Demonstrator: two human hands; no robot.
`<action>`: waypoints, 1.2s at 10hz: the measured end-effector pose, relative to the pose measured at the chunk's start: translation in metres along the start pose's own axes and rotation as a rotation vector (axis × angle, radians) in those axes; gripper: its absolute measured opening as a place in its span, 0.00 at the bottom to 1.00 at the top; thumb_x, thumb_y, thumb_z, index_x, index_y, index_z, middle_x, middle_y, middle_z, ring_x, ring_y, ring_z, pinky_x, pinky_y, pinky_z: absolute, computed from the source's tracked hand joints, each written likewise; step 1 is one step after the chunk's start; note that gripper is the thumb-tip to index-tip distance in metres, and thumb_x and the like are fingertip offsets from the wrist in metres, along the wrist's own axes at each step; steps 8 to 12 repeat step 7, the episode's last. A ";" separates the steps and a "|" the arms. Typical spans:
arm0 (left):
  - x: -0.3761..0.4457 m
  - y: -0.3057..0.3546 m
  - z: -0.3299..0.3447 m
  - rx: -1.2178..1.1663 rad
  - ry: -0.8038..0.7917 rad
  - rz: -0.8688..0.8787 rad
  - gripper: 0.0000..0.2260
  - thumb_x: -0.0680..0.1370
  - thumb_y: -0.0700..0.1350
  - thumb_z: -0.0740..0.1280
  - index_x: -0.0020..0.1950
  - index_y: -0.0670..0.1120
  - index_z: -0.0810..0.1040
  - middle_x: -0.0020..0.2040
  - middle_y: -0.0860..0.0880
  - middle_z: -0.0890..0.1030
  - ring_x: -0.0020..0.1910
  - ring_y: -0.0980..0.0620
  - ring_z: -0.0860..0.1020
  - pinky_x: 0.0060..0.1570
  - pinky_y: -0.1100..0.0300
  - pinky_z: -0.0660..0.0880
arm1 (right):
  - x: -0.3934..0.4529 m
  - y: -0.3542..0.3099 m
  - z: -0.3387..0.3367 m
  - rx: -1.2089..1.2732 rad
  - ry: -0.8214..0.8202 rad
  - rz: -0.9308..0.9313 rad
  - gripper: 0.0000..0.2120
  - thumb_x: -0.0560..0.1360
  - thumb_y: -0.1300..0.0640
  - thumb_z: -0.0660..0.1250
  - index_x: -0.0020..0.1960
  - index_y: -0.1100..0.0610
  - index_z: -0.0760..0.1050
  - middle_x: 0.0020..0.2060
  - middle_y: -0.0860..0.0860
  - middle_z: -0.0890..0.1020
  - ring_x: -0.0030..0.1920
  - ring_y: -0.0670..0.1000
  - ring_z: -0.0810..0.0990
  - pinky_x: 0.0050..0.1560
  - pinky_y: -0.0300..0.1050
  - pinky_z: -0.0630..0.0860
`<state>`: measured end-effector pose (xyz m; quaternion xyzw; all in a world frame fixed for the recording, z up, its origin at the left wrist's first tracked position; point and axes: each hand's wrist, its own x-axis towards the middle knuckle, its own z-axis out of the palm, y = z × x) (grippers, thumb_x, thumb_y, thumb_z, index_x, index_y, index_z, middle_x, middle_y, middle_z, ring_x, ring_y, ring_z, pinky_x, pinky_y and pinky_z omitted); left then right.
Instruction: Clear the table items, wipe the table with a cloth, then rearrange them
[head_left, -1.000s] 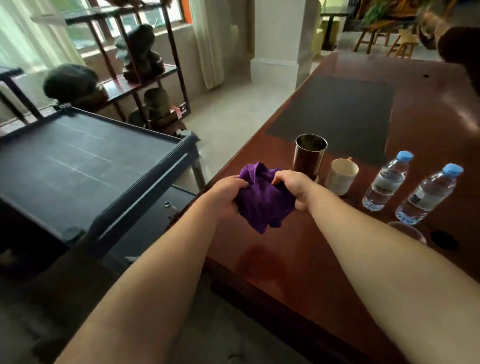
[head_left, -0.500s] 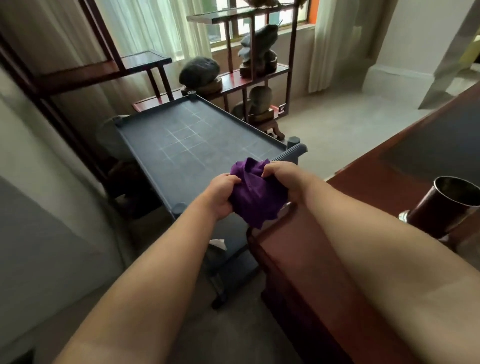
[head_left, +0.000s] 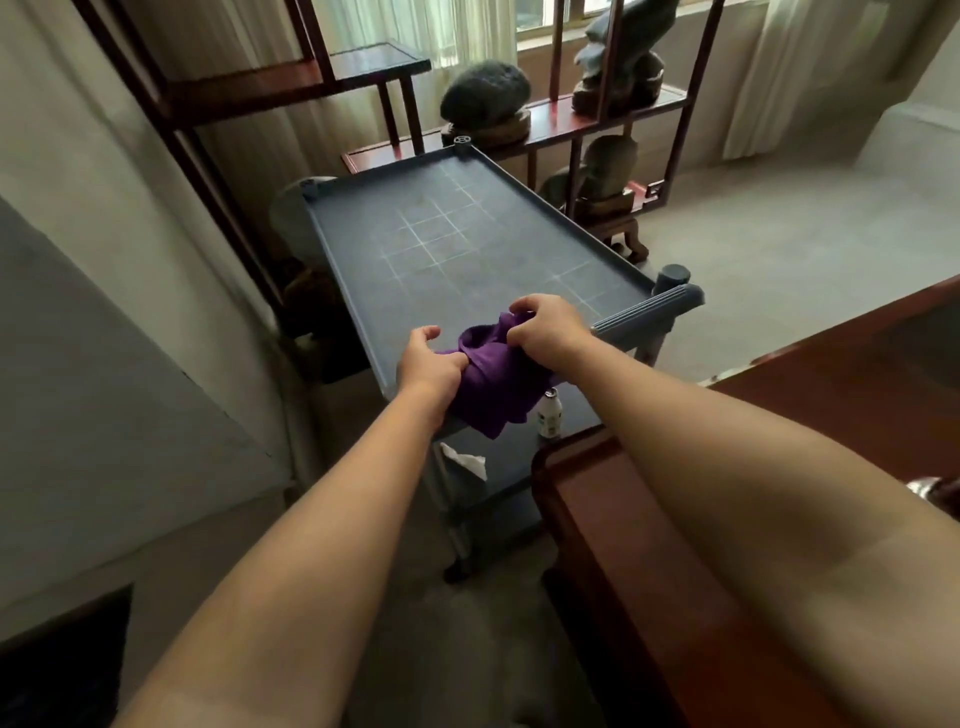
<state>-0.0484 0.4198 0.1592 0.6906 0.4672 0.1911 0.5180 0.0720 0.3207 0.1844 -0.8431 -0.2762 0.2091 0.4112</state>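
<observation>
A bunched purple cloth (head_left: 493, 384) hangs between both hands over the near end of a dark grey cart's top tray (head_left: 467, 244). My left hand (head_left: 426, 361) grips its left side; my right hand (head_left: 545, 327) pinches its upper right edge. The reddish-brown wooden table (head_left: 779, 415) fills the lower right, its corner just below the cloth. My right forearm hides most of the table, and a sliver of a shiny metal cup (head_left: 930, 488) shows at the right edge.
On the cart's lower shelf stand a small white bottle (head_left: 548, 415) and a crumpled white tissue (head_left: 465, 460). A dark wooden display shelf (head_left: 571, 124) with stones stands behind the cart. Grey wall panel (head_left: 104, 364) at left, carpeted floor (head_left: 779, 234) at right.
My view has swung left from the table to the cart. Both hands carried the purple cloth off the table and over the cart's near end. The bottles and cups have left the view.
</observation>
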 end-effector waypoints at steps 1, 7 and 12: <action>-0.004 0.011 0.008 0.474 0.047 0.184 0.15 0.77 0.45 0.64 0.63 0.50 0.78 0.61 0.43 0.77 0.55 0.42 0.77 0.54 0.55 0.75 | -0.001 0.009 0.002 -0.266 0.052 -0.046 0.19 0.74 0.49 0.65 0.64 0.50 0.76 0.60 0.53 0.80 0.58 0.57 0.77 0.57 0.50 0.74; -0.012 0.020 0.008 0.664 0.104 0.330 0.17 0.81 0.49 0.54 0.60 0.45 0.79 0.60 0.40 0.79 0.58 0.38 0.74 0.56 0.49 0.71 | -0.016 0.030 -0.032 -0.452 0.057 -0.116 0.24 0.79 0.36 0.47 0.65 0.46 0.71 0.62 0.54 0.74 0.64 0.61 0.70 0.59 0.57 0.71; -0.012 0.020 0.008 0.664 0.104 0.330 0.17 0.81 0.49 0.54 0.60 0.45 0.79 0.60 0.40 0.79 0.58 0.38 0.74 0.56 0.49 0.71 | -0.016 0.030 -0.032 -0.452 0.057 -0.116 0.24 0.79 0.36 0.47 0.65 0.46 0.71 0.62 0.54 0.74 0.64 0.61 0.70 0.59 0.57 0.71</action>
